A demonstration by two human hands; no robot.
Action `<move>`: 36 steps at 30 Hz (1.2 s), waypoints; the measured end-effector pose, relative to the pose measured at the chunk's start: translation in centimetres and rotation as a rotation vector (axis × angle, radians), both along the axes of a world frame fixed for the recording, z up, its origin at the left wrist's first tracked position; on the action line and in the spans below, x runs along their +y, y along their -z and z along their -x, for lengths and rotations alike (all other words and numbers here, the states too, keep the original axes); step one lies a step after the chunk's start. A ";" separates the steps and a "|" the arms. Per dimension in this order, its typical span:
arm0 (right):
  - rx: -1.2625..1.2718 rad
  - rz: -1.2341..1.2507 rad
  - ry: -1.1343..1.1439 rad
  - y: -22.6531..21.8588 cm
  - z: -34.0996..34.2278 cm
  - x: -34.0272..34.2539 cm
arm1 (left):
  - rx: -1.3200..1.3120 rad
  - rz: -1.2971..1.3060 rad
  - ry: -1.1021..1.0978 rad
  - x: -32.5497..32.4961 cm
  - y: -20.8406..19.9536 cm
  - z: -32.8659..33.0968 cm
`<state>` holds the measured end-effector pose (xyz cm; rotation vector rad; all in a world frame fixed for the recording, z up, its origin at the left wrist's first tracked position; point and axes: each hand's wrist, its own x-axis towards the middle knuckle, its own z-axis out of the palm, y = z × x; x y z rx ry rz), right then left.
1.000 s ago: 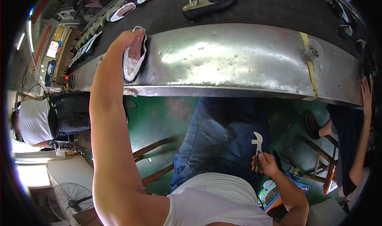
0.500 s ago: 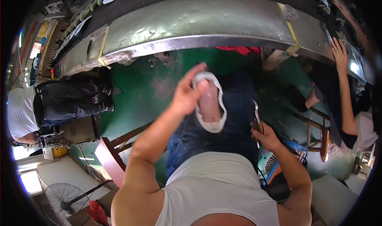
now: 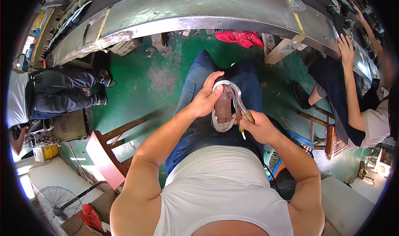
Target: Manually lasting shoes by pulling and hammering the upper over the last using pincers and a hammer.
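Over my lap, my left hand (image 3: 205, 100) is closed round one end of an unfinished shoe (image 3: 222, 113). The brown insole of this shoe faces up, inside a whitish rim of upper material. My right hand (image 3: 261, 129) grips a pair of pincers (image 3: 237, 98) by its yellowish-brown handles. The curved metal jaws reach over the end of the shoe by my left fingers. Whether the jaws pinch the rim, I cannot tell.
A long metal-covered bench (image 3: 166, 18) runs across in front, with a clear cup (image 3: 296, 4) on it. Red cloth (image 3: 240, 39) lies beneath. One person sits at the right, another stands at the left. A stool (image 3: 104, 159) and a fan (image 3: 56, 202) are at lower left.
The pincers have come left from beside my thigh onto the shoe. My left hand has tilted the shoe slightly and shifted its grip at the end. The view has shifted a little.
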<state>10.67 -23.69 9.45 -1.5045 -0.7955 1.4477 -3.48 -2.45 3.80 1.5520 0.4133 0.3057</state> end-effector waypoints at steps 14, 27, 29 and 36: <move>-0.593 -0.068 -0.008 4.9 -1.0 3.7 | 0.005 0.050 -0.177 1.8 2.6 -1.4; -0.828 0.035 -0.143 -1.1 0.0 0.6 | 0.093 0.379 -0.212 -0.9 -2.0 -1.5; -0.663 -0.047 -0.159 -2.3 -1.3 -0.7 | 0.098 0.238 -0.203 -0.5 -2.2 -1.1; -0.405 -0.376 0.354 -1.0 0.2 -1.4 | -0.376 -0.335 0.138 -5.2 -4.5 3.8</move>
